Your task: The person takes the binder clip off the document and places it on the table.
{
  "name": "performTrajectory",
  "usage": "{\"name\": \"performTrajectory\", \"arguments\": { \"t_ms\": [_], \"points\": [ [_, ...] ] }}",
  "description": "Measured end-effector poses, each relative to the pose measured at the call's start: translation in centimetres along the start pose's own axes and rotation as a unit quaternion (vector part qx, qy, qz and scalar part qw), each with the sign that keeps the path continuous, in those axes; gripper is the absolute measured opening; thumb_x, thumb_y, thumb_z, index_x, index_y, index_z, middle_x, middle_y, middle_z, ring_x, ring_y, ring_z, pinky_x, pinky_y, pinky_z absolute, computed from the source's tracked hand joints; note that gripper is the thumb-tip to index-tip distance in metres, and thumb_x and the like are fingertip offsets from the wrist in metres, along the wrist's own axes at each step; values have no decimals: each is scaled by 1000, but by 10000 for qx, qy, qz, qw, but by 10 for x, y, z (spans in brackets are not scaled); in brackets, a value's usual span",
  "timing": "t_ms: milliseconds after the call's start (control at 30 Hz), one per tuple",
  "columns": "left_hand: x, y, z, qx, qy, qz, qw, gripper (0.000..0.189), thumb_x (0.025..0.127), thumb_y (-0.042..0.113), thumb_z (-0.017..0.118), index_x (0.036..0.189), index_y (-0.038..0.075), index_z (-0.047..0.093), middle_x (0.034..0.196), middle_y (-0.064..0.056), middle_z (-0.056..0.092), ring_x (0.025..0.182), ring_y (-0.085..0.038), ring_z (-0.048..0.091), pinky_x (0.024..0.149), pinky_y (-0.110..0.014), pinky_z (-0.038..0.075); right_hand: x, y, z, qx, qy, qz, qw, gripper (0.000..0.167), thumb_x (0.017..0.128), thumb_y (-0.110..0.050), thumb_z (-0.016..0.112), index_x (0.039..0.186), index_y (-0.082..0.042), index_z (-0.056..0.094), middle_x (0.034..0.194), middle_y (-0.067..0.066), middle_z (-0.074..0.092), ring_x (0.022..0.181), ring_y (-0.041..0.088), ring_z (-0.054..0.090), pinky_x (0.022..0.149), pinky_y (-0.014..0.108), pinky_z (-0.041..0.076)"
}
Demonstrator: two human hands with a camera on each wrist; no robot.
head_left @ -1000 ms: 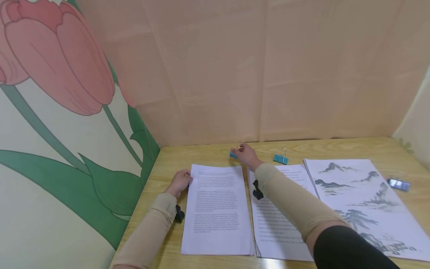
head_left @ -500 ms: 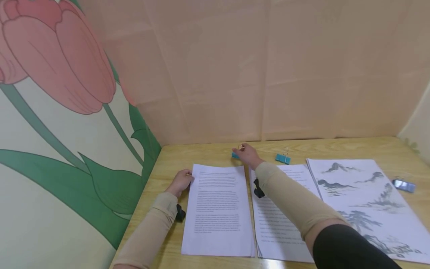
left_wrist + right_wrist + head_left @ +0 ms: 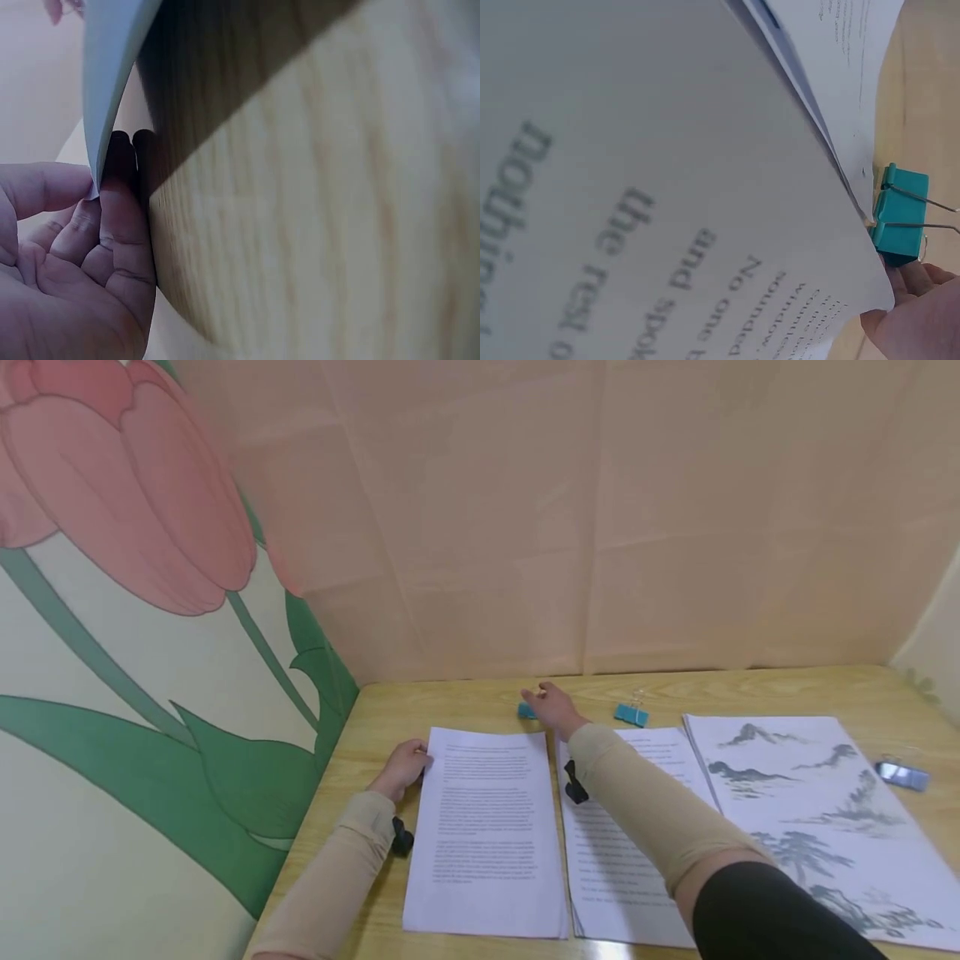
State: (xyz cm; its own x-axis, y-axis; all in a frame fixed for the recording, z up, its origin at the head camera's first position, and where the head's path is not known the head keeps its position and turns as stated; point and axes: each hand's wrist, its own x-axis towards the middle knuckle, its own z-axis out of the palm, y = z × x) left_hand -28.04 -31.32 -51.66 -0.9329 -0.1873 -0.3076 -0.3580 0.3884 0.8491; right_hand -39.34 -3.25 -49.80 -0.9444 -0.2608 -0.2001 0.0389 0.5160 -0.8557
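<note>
My left hand (image 3: 405, 768) pinches the left edge of a printed paper stack (image 3: 483, 835). In the left wrist view, the thumb and fingers (image 3: 124, 247) meet at the corner of the raised edge. My right hand (image 3: 557, 708) is beyond the stack's top edge, at a teal binder clip (image 3: 527, 711). In the right wrist view, that binder clip (image 3: 904, 214) shows its wire handles, its lip side towards the paper. The right fingers (image 3: 915, 277) are at its lower end, partly behind it; whether they grip it is hidden.
A second teal binder clip (image 3: 632, 715) lies right of my right hand. Under the right forearm is another printed stack (image 3: 615, 860). Further right are sheets with ink landscapes (image 3: 810, 793) and a dark shiny binder clip (image 3: 902, 774). A wall stands behind the wooden table (image 3: 427, 697).
The teal binder clip by my right hand has shifted slightly nearer, and its wire handle, seen earlier above the fingers, no longer shows in the head view. The left hand keeps its place.
</note>
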Motion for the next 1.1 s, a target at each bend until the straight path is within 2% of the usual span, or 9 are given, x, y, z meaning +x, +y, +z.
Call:
{"name": "performTrajectory", "arguments": {
  "t_ms": [167,600,833,933,1100],
  "points": [
    [1,-2,0,-66,-46,12,10000,11,101,3,53,106,0,63,101,-12,66,88,-23,60,71,-30,47,-3,-1,1,195,-19,60,9998,72,111,-41,42,161,4,18,160,29,33,146,44,34,117,55,31],
    [0,-3,-1,-49,-50,4,10000,10,102,3,53,104,0,62,102,-12,66,90,-24,60,72,-31,48,3,3,3,124,3,192,9997,69,111,-40,39,162,2,21,160,29,33,147,44,33,119,54,27],
    [-3,-1,0,112,-94,2,9999,13,103,6,54,108,-1,63,101,-13,66,87,-24,61,70,-30,49,-7,9,-6,241,49,121,9996,66,111,-39,39,162,0,23,161,26,32,147,42,33,118,55,30],
    [-6,3,-1,248,-38,-20,9997,18,104,11,54,112,-2,64,105,-14,66,89,-25,61,74,-32,49,-13,9,-13,269,79,41,9996,65,111,-39,40,161,-1,25,160,27,35,145,42,37,116,55,33],
    [-12,11,0,454,16,2,9990,33,106,16,53,129,-6,60,124,-21,62,108,-31,58,90,-42,49,-24,11,-29,205,132,-67,9997,64,111,-37,41,161,0,26,156,28,39,141,43,42,113,55,37]
  ]
}}
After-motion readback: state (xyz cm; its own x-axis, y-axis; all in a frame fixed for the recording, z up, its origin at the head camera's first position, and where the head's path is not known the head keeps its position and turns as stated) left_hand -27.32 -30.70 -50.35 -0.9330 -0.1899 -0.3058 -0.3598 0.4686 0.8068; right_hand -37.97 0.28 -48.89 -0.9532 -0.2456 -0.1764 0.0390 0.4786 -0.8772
